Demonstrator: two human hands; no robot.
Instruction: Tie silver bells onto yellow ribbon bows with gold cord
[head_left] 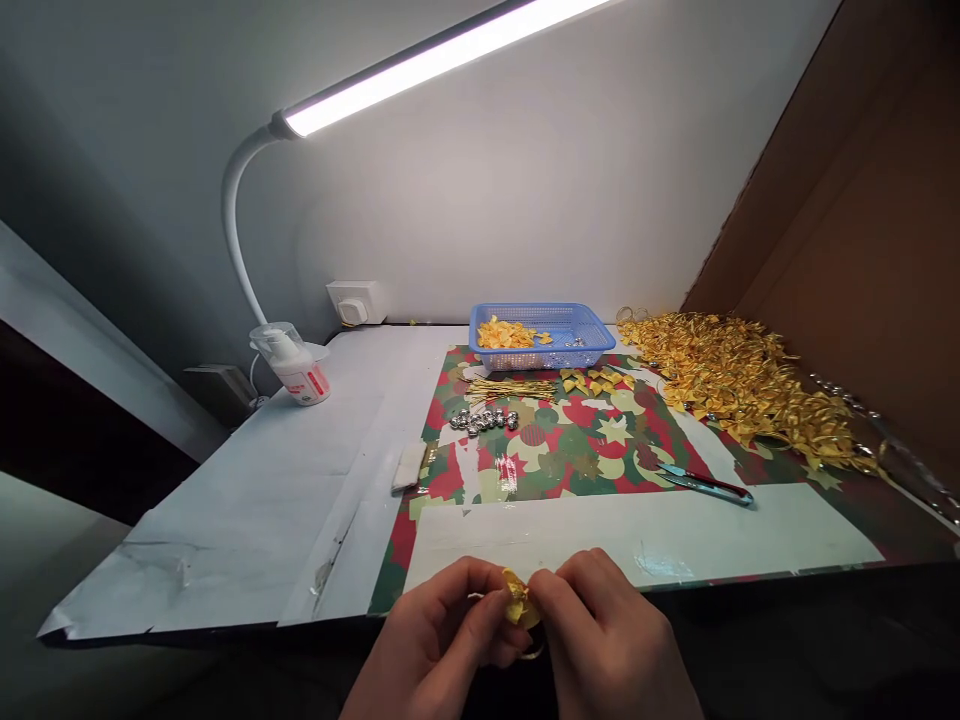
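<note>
Both hands meet just beyond the table's front edge, around a small yellow ornament (519,603). My left hand (454,635) pinches its left side between thumb and fingers. My right hand (604,630) is closed at the ornament's right side, fingertips against it. A bit of thin wire or cord shows below the ornament. Further back lie silver bells (484,422), a bundle of gold twist ties (510,390) and several yellow bows (596,381).
A blue basket (541,358) holding yellow pieces stands by the wall. Finished-looking gold ornaments (735,370) are heaped at right. Snips (706,485) lie right of centre, a folded pad (409,468) left. A pump bottle (301,375) stands under the lamp (232,220).
</note>
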